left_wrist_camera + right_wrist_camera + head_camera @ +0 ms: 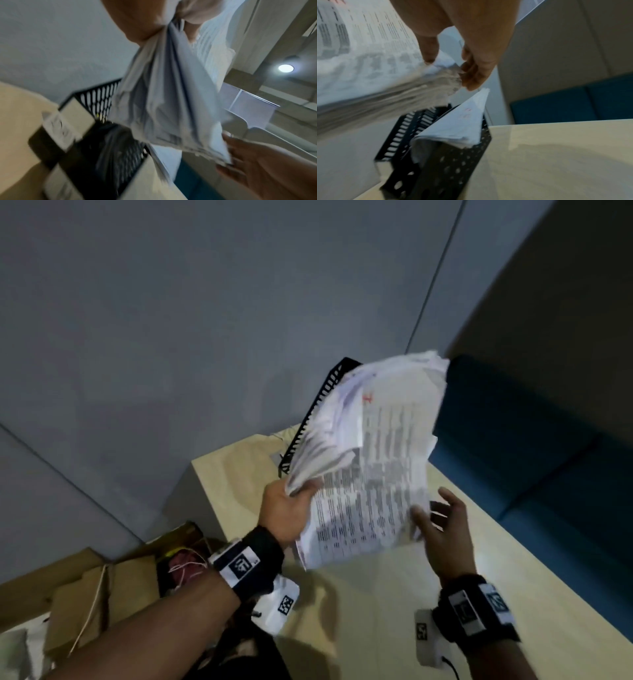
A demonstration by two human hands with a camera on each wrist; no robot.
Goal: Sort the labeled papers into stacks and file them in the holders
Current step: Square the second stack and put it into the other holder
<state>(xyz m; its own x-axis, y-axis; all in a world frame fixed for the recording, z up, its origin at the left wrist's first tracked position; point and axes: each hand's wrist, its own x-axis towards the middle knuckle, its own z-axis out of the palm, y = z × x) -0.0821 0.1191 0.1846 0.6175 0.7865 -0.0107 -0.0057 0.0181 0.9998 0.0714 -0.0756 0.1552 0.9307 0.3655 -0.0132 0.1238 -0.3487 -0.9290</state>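
Left grip (291,510) clamps the printed paper stack (373,460) by one corner, raised over the tabletop (534,583); my right grip (445,525) loose-fingered at its edge, black perforated holder (447,169) behind

White papers (373,460) with grey print and a red mark, black perforated holders (447,162).

Two hands (370,518), one held paper stack (373,460), one filed stack (462,127), one black holder rack (440,159).

Pale wooden tabletop (394,594) here, and black perforated file holders (453,169) stand at its far corner, one already stuffed with a sheaf of papers (462,125).
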